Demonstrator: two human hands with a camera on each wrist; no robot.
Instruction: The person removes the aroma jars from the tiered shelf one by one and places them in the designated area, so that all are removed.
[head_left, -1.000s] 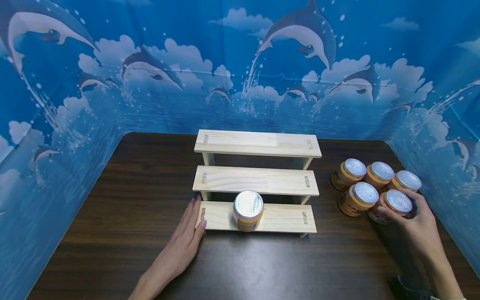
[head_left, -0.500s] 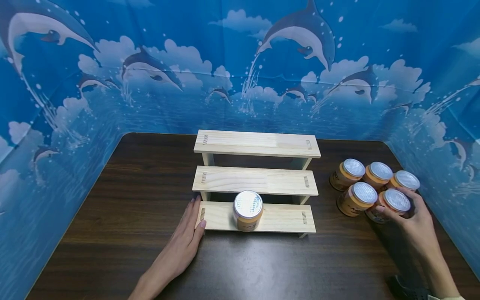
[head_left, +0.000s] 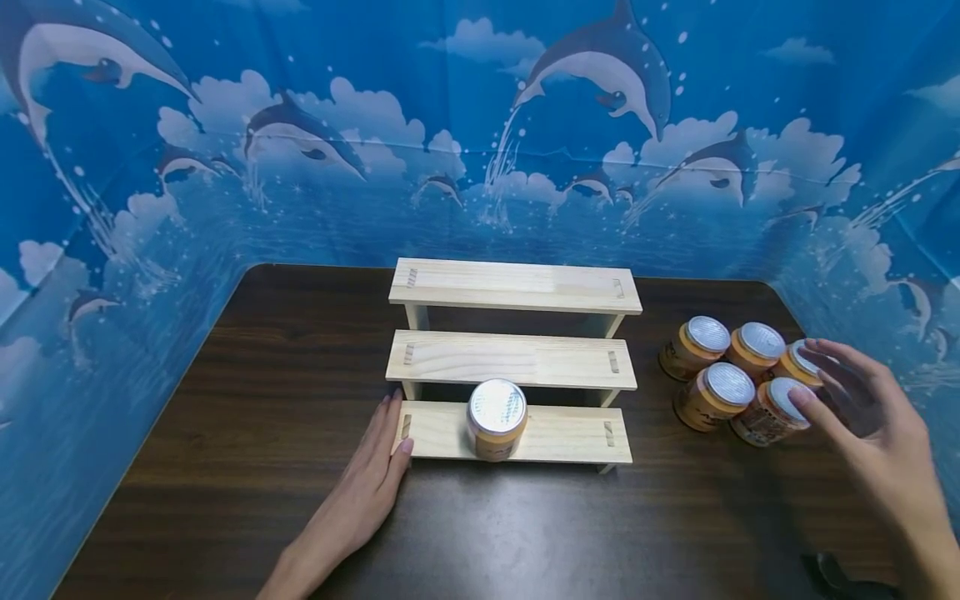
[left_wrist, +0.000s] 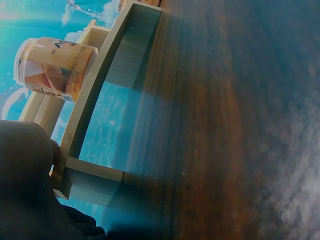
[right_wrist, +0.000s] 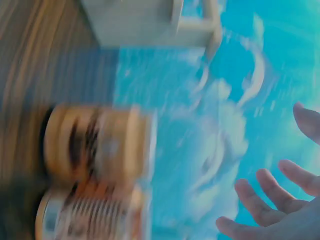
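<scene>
My left hand (head_left: 365, 479) rests on the table with its straight fingers and thumb against the left end of the three-step wooden rack (head_left: 585, 433). A jar (head_left: 498, 423) with a silver lid and orange contents stands upright on the lowest step; the left wrist view shows that jar (left_wrist: 60, 69) from the side. On the right, my right hand (head_left: 881, 417) hovers beside a cluster of like jars, fingers spread and holding nothing. Closest to its thumb is the front right jar (head_left: 765, 417). The rear right jar (head_left: 795, 363) is partly hidden by its fingers.
Other jars in the cluster are the front left jar (head_left: 714, 398), the rear left jar (head_left: 694, 348) and the rear middle jar (head_left: 756, 350). The dark wood table (head_left: 225, 433) is enclosed by a blue dolphin-print curtain (head_left: 337, 200).
My right hand has drawn away from the front right jar, up and to the right, with its fingers spreading. The left hand and the jars stay where they were.
</scene>
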